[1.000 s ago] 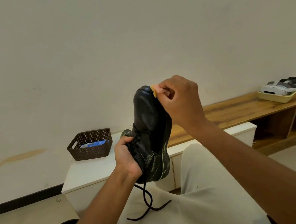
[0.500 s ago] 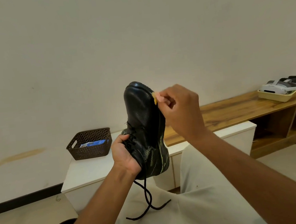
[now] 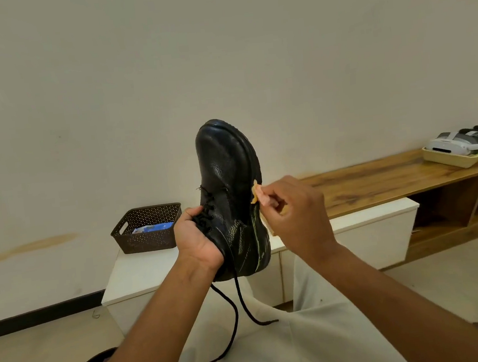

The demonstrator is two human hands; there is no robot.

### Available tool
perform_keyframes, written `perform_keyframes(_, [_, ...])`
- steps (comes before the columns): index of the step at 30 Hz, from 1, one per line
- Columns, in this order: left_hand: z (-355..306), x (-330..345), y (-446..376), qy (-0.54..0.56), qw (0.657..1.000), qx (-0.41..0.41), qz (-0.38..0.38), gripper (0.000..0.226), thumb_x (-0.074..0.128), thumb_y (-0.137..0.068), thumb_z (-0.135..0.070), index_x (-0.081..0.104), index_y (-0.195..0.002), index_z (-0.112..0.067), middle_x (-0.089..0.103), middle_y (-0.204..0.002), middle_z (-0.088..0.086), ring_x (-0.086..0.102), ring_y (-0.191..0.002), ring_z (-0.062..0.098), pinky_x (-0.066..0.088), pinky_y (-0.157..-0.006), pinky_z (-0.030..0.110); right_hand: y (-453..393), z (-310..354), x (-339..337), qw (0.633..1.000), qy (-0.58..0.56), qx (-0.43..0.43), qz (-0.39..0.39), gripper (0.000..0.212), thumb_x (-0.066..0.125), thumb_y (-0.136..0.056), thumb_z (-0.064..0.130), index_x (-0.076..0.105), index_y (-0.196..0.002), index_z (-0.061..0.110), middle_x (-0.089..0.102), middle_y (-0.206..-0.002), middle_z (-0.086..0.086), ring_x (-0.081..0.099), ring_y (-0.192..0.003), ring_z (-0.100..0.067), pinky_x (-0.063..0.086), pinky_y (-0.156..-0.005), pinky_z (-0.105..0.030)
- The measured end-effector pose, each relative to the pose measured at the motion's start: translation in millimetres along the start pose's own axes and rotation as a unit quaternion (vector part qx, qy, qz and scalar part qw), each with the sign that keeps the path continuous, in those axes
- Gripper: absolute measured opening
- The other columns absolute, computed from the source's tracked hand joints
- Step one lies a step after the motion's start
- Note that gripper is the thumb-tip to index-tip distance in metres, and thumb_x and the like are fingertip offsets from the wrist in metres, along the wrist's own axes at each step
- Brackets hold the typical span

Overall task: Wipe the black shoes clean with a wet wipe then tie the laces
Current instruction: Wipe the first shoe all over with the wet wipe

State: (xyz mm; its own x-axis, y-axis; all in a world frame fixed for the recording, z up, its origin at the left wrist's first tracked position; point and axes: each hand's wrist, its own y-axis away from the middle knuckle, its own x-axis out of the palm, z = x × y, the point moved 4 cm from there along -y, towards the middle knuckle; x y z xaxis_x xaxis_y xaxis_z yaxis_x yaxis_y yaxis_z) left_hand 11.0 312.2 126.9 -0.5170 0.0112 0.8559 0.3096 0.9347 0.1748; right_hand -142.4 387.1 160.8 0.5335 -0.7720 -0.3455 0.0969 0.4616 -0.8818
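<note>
Yellowish and crumpled small, the wipe (image 3: 254, 191) sits pinched between the thumb and fingertips of the right hand (image 3: 292, 209), pressed against the sole edge of the black shoe (image 3: 230, 193) at centre frame. A second ago that same pinch was up at the toe, near the top of the shoe; it has since slid down the sole rim to about mid-length, and the shoe has turned a little more upright. The left hand (image 3: 198, 238) has kept its place, fingers curled round the laced throat of the shoe, holding it toe-up above the lap. The laces (image 3: 239, 307) hang loose below the heel, both ends dangling untied.

My reading is that the wiping stroke is travelling along the sole edge from toe toward heel, so cleaning is under way and the tying has not begun.

Further out, a brown perforated basket (image 3: 148, 228) holding a blue packet stands on the white table (image 3: 141, 270) at left of centre, and a wooden shelf unit (image 3: 408, 174) runs to the right edge.
</note>
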Motion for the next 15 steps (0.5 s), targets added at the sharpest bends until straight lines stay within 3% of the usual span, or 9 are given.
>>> perform_keyframes(3, [-2.2, 3.9, 0.7, 0.005, 1.000, 0.005, -0.003, 0.028, 0.045, -0.090, -0.021, 0.066, -0.107, -0.011, 0.070, -0.107, 0.010, 0.064, -0.105, 0.030, 0.049, -0.092, 0.045, -25.8, 1.5, -3.3, 1.000, -0.007, 0.007, -0.025, 0.013, 0.074, -0.096, 0.016, 0.072, -0.085, 0.010, 0.063, -0.074, 0.003, 0.051, -0.062, -0.008, 0.041, -0.058, -0.012])
perform_keyframes(6, [-4.2, 8.2, 3.9, 0.001, 1.000, 0.017, -0.001, 0.024, 0.045, -0.092, -0.021, 0.066, -0.097, -0.010, 0.071, -0.093, 0.012, 0.066, -0.090, 0.029, 0.051, -0.077, 0.043, -36.5, 4.1, -7.2, 0.999, -0.010, 0.012, -0.042, 0.011, 0.075, -0.096, 0.018, 0.072, -0.087, 0.011, 0.064, -0.076, 0.005, 0.052, -0.063, -0.005, 0.041, -0.059, -0.008])
perform_keyframes(8, [-4.4, 8.5, 4.8, -0.001, 1.000, 0.012, 0.001, 0.025, 0.044, -0.092, -0.021, 0.065, -0.095, -0.009, 0.070, -0.092, 0.012, 0.065, -0.088, 0.029, 0.051, -0.076, 0.042, -22.3, 8.1, -6.2, 0.999, -0.019, 0.007, -0.043, 0.013, 0.074, -0.095, 0.015, 0.070, -0.084, 0.011, 0.060, -0.074, 0.006, 0.049, -0.062, -0.003, 0.037, -0.060, -0.007])
perform_keyframes(10, [-4.5, 9.4, 5.6, 0.009, 1.000, 0.007, 0.006, 0.028, 0.042, -0.093, -0.022, 0.066, -0.096, -0.008, 0.070, -0.093, 0.014, 0.065, -0.089, 0.031, 0.051, -0.080, 0.044, 5.5, 9.1, 0.3, 0.999, -0.026, 0.011, -0.023, 0.015, 0.074, -0.095, 0.014, 0.067, -0.082, 0.013, 0.056, -0.072, 0.008, 0.046, -0.062, -0.001, 0.036, -0.060, -0.009])
perform_keyframes(13, [-10.5, 8.8, 1.8, 0.012, 1.000, 0.021, 0.008, 0.033, 0.043, -0.091, -0.022, 0.064, -0.113, -0.009, 0.067, -0.110, 0.015, 0.063, -0.100, 0.033, 0.048, -0.094, 0.047, 42.6, 8.2, 14.1, 0.999, -0.033, 0.011, 0.032, 0.007, 0.076, -0.094, 0.015, 0.072, -0.088, 0.012, 0.064, -0.076, 0.004, 0.054, -0.066, -0.006, 0.047, -0.058, -0.018])
perform_keyframes(15, [-12.8, 8.5, 0.6, 0.017, 0.999, 0.027, 0.005, 0.037, 0.045, -0.091, -0.022, 0.063, -0.121, -0.010, 0.065, -0.117, 0.014, 0.062, -0.104, 0.033, 0.046, -0.098, 0.048, 39.1, 7.9, 14.7, 0.999, -0.039, 0.000, 0.031, 0.005, 0.076, -0.093, 0.014, 0.074, -0.090, 0.011, 0.065, -0.077, 0.005, 0.054, -0.066, -0.002, 0.047, -0.059, -0.016])
